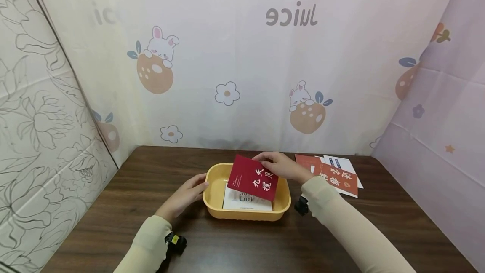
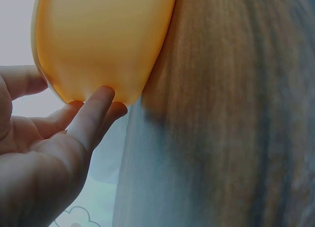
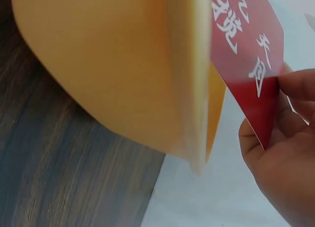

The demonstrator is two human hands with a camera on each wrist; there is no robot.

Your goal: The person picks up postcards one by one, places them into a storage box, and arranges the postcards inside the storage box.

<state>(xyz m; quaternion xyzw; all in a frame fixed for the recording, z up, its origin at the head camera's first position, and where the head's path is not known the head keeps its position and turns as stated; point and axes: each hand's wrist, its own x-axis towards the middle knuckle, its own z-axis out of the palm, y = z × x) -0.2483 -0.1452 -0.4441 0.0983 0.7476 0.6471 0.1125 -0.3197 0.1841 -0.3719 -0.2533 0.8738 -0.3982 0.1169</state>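
Note:
A yellow plastic basin [image 1: 246, 214] stands on the table, with a white card [image 1: 246, 204] printed "Luck" lying inside it. Over the basin, a red card [image 1: 242, 174] with white Chinese characters is tilted, covering part of the white one. My right hand [image 1: 278, 164] pinches this red card near its upper right edge, the thumb on its face in the right wrist view. At the basin's left end is my left hand [image 1: 185, 195]. Its fairly straight fingers [image 2: 93, 111] touch the outer wall and reach the rim in the left wrist view.
Several red and white cards [image 1: 346, 178] overlap on the table to the right, partly behind the right forearm. The dark wooden table [image 1: 125, 197] meets a patterned curtain [image 1: 201, 134] at the back. Each wrist carries a small black camera.

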